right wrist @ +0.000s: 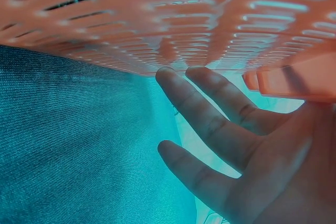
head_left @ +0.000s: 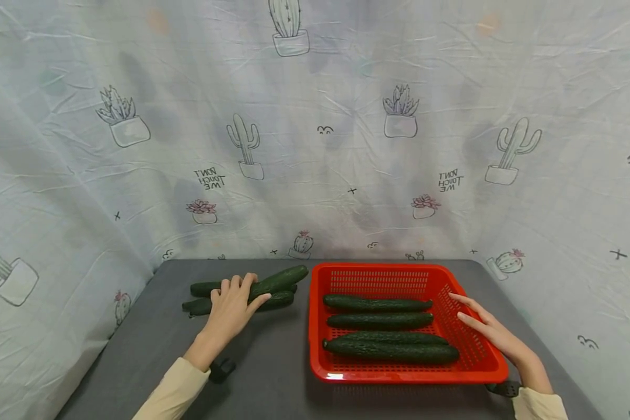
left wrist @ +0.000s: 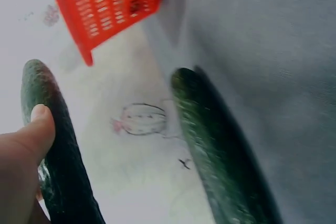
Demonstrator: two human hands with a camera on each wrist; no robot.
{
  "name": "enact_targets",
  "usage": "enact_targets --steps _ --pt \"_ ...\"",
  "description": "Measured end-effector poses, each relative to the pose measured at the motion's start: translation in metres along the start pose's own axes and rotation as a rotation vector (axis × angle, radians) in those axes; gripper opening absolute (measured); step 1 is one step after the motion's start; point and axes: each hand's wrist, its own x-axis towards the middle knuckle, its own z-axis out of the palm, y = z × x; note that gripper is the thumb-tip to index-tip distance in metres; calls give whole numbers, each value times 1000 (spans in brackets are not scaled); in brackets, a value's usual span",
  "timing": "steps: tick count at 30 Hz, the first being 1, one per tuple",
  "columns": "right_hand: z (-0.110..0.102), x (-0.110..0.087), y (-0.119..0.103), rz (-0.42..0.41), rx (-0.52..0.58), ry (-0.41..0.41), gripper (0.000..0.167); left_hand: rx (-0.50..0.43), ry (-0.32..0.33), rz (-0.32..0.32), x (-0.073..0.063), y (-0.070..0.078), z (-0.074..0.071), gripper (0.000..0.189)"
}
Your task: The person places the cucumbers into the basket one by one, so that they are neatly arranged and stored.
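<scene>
In the head view my left hand [head_left: 232, 306] grips a dark green cucumber [head_left: 282, 280], its raised end pointing toward the basket. Two more cucumbers lie under and beside that hand, the nearer one [head_left: 278, 300] on the table. The left wrist view shows my thumb laid along the held cucumber [left wrist: 65, 156], with another cucumber [left wrist: 220, 156] apart from it. My right hand [head_left: 496, 333] holds the right wall of a red basket [head_left: 406, 377], thumb and a finger inside the rim. From the right wrist, three fairly straight fingers [right wrist: 210, 119] show outside, two with tips at the slotted wall.
Several cucumbers [head_left: 379, 320] lie crosswise in the slotted basket. The grey table [head_left: 273, 373] carries both basket and pile. Behind and at the sides hangs a pale curtain [head_left: 315, 151] printed with cacti. Dark bands are worn on both wrists.
</scene>
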Motion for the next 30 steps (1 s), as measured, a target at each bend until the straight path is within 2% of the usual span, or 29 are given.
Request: enact_targets --steps 9,20,25,30 --pt "2 -2 3 -8 -2 0 50 14 -21 44 15 29 -7 46" --pt "0 -1 0 -8 -19 5 51 -10 -50 95 29 67 -6 45" --pt "0 0 0 -15 -25 0 51 -38 -90 105 35 85 -7 46" --pt "-1 -1 -2 -21 -19 -2 52 -24 -147 107 41 102 -7 50"
